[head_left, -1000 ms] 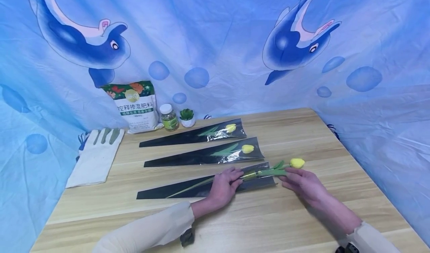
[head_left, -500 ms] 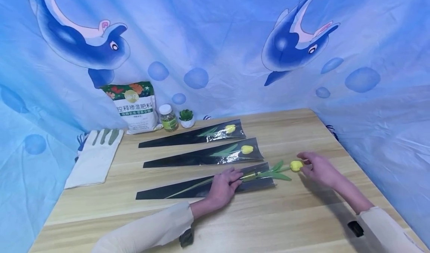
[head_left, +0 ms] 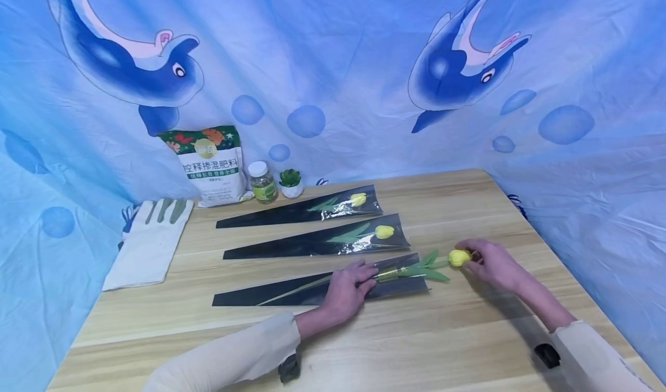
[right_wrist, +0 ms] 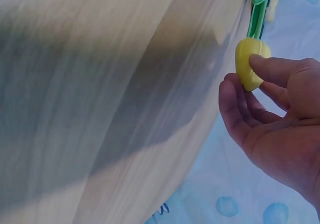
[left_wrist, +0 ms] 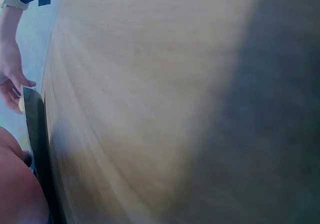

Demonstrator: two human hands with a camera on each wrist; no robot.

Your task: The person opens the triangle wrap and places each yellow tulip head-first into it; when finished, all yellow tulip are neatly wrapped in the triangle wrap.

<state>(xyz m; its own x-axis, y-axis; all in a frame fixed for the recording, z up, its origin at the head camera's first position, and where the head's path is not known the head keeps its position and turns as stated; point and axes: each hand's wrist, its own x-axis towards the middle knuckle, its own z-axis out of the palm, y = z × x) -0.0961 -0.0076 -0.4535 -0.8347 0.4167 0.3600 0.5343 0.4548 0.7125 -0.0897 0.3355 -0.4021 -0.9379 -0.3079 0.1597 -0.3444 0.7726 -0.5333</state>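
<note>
With thumb and fingers, my right hand point(head_left: 491, 263) pinches the yellow bloom of a tulip point(head_left: 459, 258); the right wrist view shows the thumb on the bloom point(right_wrist: 250, 64). The tulip's green leaves point(head_left: 429, 267) spread outside the mouth of a clear-and-black flower sleeve point(head_left: 400, 287), while its stem runs back inside. A gold band point(head_left: 387, 273) is around the stem area. My left hand point(head_left: 346, 291) rests on the sleeve, fingers fairly straight, pressing near its wide end. In the left wrist view, my left hand point(left_wrist: 20, 184) is mostly cut off and its fingertips are hidden.
Two sleeved yellow tulips lie behind, in a nearer sleeve point(head_left: 291, 246) and a farther sleeve point(head_left: 281, 214). White gloves point(head_left: 148, 244) lie at left. A fertilizer bag point(head_left: 213, 166), a lidded jar point(head_left: 262, 182) and a small potted succulent point(head_left: 291, 182) stand at the back edge.
My right hand has moved from the leaves and stem just below the bloom to the bloom's outer end, and now pinches it. The leaves have spread apart. My left hand stays in place.
</note>
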